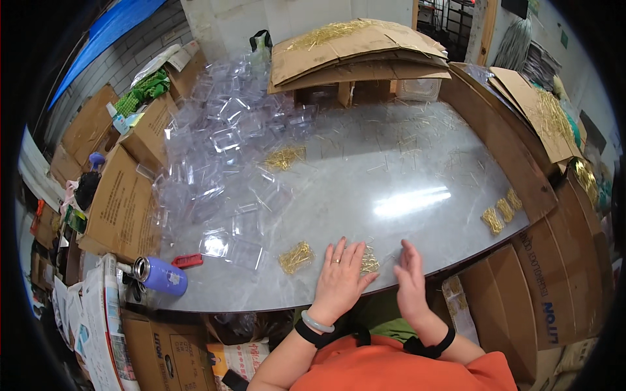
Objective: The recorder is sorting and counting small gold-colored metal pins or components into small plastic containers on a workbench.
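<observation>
At lower centre, the left hand (340,276) lies with fingers nearly straight and slightly parted, hiding the left side of a gold wire bundle (370,262); what is under its palm cannot be told. Just right, the right hand (412,281) has fingers loosely extended, gripping nothing visible. At upper centre, cardboard sheets (358,55) hide the table's (326,215) far edge.

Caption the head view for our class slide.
Left hand and right hand flank golden wire pieces on a grey table.
</observation>
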### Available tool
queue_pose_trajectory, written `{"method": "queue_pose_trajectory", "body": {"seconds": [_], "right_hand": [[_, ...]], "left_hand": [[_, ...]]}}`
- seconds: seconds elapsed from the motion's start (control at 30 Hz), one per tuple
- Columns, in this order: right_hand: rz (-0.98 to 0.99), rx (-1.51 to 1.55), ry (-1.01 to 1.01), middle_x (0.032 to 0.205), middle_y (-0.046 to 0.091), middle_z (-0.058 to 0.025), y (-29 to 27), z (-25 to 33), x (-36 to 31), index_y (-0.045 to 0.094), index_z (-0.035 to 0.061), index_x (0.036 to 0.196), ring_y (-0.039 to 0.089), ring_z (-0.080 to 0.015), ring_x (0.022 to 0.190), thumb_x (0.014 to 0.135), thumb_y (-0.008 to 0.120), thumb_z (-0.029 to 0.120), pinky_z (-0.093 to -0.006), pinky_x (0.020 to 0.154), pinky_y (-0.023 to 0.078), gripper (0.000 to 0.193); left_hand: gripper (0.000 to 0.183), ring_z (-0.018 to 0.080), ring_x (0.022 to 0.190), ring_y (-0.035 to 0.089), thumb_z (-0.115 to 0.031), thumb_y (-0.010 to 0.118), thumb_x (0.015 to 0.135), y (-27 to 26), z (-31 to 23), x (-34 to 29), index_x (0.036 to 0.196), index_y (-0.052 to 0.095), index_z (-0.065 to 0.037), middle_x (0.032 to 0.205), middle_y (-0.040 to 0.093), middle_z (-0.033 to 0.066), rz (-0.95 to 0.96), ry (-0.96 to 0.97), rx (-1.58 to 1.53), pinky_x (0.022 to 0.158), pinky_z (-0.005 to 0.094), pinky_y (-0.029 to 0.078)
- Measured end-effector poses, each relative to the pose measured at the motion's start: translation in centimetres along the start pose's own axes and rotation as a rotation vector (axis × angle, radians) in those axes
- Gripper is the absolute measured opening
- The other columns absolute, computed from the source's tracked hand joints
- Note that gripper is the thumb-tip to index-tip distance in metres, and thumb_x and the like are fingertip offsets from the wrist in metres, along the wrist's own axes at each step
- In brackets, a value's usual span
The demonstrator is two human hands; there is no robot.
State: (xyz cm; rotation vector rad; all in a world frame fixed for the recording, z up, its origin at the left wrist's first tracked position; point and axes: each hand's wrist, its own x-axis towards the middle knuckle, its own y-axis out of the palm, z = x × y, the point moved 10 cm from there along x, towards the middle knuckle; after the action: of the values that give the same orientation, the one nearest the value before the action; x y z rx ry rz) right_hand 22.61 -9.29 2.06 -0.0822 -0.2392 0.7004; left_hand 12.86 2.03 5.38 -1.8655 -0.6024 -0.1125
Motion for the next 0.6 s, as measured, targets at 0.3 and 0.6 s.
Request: {"method": "queue_pose_trajectory", "body": {"seconds": [0.3,0.6], "right_hand": [[0.207,-0.092,-0.028,0.140,0.050,-0.0184,2.5,1.9,1.5,0.048,-0.0001,0.140,0.052,-0.0342,0.129,0.095,0.056,0.003,-0.0404,0.108,0.044,0.046],[0.268,-0.593,-0.403,0.129,0.058,-0.0197,3.1,4.1,3.9,0.061,0.0033,0.125,0.057,-0.0372,0.114,0.087,0.069,0.006,-0.0459,0.100,0.047,0.039]], "left_hand": [[0.071,0.0388,0.139,0.044,-0.032,0.075,0.090,-0.1,0.6,-0.4,0.145,0.046,0.002,0.139,0.051,0.0192,-0.033,-0.018,-0.044,0.120,0.0544,0.031],[0.065,0.0432,0.134,0.045,-0.031,0.082,0.083,-0.2,1.1,-0.4,0.133,0.055,0.000,0.137,0.049,0.0212,-0.020,-0.038,-0.117,0.118,0.0541,0.034]]}}
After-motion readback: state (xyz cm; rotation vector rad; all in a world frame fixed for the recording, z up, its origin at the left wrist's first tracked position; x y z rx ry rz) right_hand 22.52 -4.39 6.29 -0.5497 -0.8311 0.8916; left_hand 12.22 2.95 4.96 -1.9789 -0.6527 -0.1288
